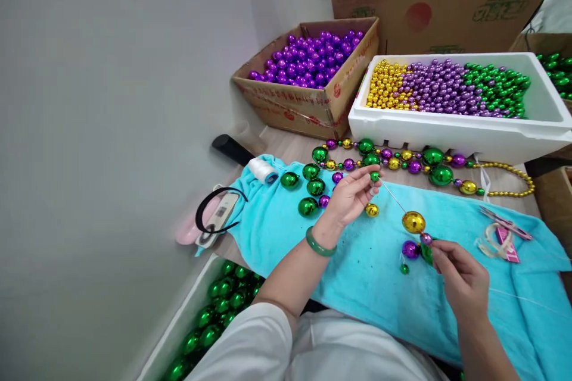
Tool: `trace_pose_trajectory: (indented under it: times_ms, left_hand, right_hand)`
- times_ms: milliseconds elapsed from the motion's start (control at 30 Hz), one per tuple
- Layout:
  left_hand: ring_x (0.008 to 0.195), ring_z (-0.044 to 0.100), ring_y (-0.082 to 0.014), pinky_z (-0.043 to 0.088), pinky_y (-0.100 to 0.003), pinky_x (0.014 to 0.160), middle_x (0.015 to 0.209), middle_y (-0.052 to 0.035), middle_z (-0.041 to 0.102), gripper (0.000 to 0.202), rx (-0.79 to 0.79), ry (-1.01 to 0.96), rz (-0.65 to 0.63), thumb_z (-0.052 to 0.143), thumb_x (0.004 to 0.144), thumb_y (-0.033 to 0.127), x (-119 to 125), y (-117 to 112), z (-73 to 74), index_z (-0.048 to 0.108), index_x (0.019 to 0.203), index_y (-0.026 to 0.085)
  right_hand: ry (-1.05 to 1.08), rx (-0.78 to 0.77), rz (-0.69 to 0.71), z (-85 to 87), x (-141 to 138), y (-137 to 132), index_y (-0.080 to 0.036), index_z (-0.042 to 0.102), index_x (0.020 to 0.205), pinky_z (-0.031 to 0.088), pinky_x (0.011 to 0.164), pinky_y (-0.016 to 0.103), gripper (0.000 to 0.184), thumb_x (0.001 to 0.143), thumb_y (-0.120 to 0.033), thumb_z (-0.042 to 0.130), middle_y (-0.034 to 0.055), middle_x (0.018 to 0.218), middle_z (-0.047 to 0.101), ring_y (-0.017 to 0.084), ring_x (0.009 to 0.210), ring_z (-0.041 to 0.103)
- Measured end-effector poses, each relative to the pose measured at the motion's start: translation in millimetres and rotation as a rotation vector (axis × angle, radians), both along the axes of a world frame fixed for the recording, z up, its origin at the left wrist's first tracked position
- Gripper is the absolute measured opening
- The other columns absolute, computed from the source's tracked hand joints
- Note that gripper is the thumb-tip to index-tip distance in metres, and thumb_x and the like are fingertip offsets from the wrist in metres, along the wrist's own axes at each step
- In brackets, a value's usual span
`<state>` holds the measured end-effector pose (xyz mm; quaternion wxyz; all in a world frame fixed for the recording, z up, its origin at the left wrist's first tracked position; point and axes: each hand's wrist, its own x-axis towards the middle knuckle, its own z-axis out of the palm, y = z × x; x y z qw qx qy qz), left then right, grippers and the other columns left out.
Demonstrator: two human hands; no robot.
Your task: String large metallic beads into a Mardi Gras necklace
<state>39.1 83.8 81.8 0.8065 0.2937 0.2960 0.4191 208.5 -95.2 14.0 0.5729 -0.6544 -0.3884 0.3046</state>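
Observation:
Between the thumb and fingers of my left hand (351, 196) is a small green bead (375, 177). A white thread (392, 195) runs from it down to a large gold bead (413, 222). My right hand (462, 277) pinches the strand at a small purple bead (426, 239) just below the gold one. Under that hang a larger purple bead (410, 249), a partly hidden green bead (426, 253) and a small green bead (404, 269). Loose green beads (308, 206) and a gold bead (372, 210) lie on the turquoise towel (357, 274) near my left hand.
A finished-looking bead necklace (433, 156) lies behind the towel. Scissors (507, 223) and a tape roll (496, 241) sit at right; a thread spool (263, 171) and black headband (210, 211) at left. Behind stand a purple-bead carton (286, 104) and white foam box (447, 128).

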Motion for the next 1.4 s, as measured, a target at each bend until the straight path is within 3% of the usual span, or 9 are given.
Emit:
trace_pose_trajectory:
  times_ms: [300, 433, 600, 833, 1067, 1400]
  left_hand:
    - [0.074, 0.064, -0.0081, 0.051, -0.019, 0.069, 0.091, -0.0047, 0.071, 0.02, 0.015, -0.03, 0.02, 0.066, 0.077, 0.013, -9, 8, -7.4, 0.074, 0.094, 0.018]
    - [0.075, 0.063, -0.0082, 0.049, -0.02, 0.07, 0.091, -0.0045, 0.071, 0.019, 0.091, 0.027, 0.009, 0.068, 0.076, 0.015, -11, 7, -6.4, 0.075, 0.094, 0.018]
    - [0.076, 0.062, -0.0082, 0.049, -0.021, 0.07, 0.098, -0.0026, 0.07, 0.033, 0.16, 0.084, 0.011, 0.069, 0.075, 0.016, -13, 6, -3.4, 0.071, 0.107, 0.024]
    - [0.074, 0.063, -0.0082, 0.05, -0.02, 0.068, 0.095, -0.005, 0.071, 0.018, 0.118, 0.032, 0.025, 0.068, 0.076, 0.017, -15, 5, -3.7, 0.072, 0.094, 0.017]
    - [0.074, 0.063, -0.0083, 0.051, -0.02, 0.068, 0.095, -0.0057, 0.071, 0.017, 0.089, 0.058, 0.034, 0.068, 0.077, 0.017, -15, 4, -1.3, 0.073, 0.093, 0.017]
    - [0.075, 0.062, -0.0091, 0.049, -0.021, 0.07, 0.093, -0.0042, 0.071, 0.023, 0.175, 0.089, 0.028, 0.072, 0.073, 0.021, -16, 0, -4.1, 0.074, 0.096, 0.02]
  right_hand:
    - [-0.027, -0.041, 0.029, 5.1, 1, 2, -0.017, 0.072, 0.087, 0.037, 0.046, 0.023, 0.017, 0.081, -0.032, 0.067, -0.0007, 0.059, 0.055, 0.01, 0.051, 0.045]
    - [-0.034, -0.037, 0.029, 5.4, 1, 4, -0.018, 0.072, 0.086, 0.038, 0.046, 0.023, 0.015, 0.081, -0.032, 0.067, -0.0006, 0.059, 0.056, 0.011, 0.052, 0.047]
    - [-0.039, -0.029, 0.05, 9.0, -1, 4, -0.017, 0.072, 0.084, 0.039, 0.047, 0.024, 0.015, 0.081, -0.031, 0.067, 0.0006, 0.06, 0.058, 0.011, 0.053, 0.048]
    - [-0.005, -0.011, 0.021, 12.4, -3, 5, -0.016, 0.072, 0.083, 0.039, 0.046, 0.023, 0.015, 0.08, -0.03, 0.068, 0.0006, 0.06, 0.058, 0.01, 0.052, 0.047]
    - [-0.018, -0.021, 0.02, 12.5, -3, 3, -0.016, 0.072, 0.081, 0.04, 0.045, 0.023, 0.017, 0.079, -0.032, 0.068, 0.0009, 0.059, 0.059, 0.011, 0.051, 0.048]
    - [-0.053, -0.02, 0.036, 10.8, -1, 1, -0.017, 0.072, 0.083, 0.039, 0.045, 0.022, 0.016, 0.08, -0.032, 0.068, 0.0, 0.059, 0.058, 0.01, 0.051, 0.048]
